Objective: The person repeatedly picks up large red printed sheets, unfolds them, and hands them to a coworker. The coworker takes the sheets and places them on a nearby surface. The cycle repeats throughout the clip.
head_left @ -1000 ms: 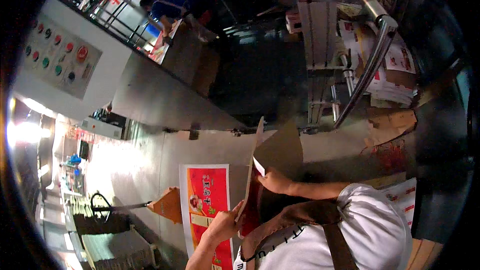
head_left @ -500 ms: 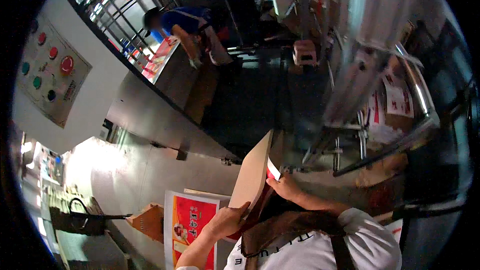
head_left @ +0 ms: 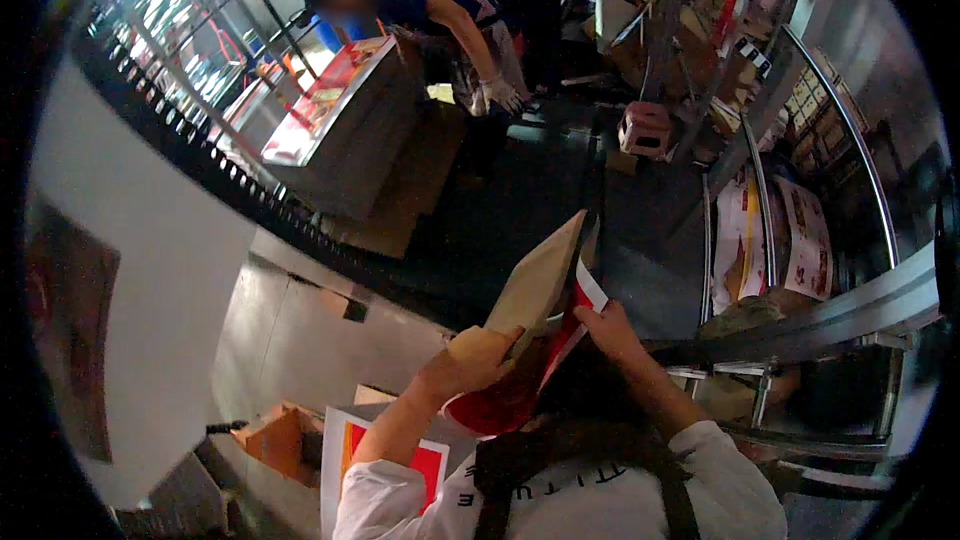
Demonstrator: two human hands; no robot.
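Observation:
My left hand [head_left: 478, 355] grips the lower left edge of a tan cardboard sheet [head_left: 538, 275], which stands tilted up in front of me. To its right, my right hand [head_left: 608, 328] has its fingers closed on the edge of a red printed sheet [head_left: 568, 342] with a white border. The printed sheet bends down and back under the cardboard, and a dark gap shows between the two. Beneath my left forearm lies another red and yellow printed sheet [head_left: 428, 467], partly covered by the arm.
Ahead on the left, a person in a blue shirt [head_left: 425, 2] bends beside a tall stack of printed sheets [head_left: 335, 130]. A pink stool [head_left: 645, 130] stands farther off. Metal rails [head_left: 850, 130] run along the right. An open cardboard box [head_left: 275, 440] sits at lower left.
My right hand has moved right and up, drawing the red printed sheet away from the cardboard. My view has swung, and the person ahead appears larger, a gloved hand now lower right.

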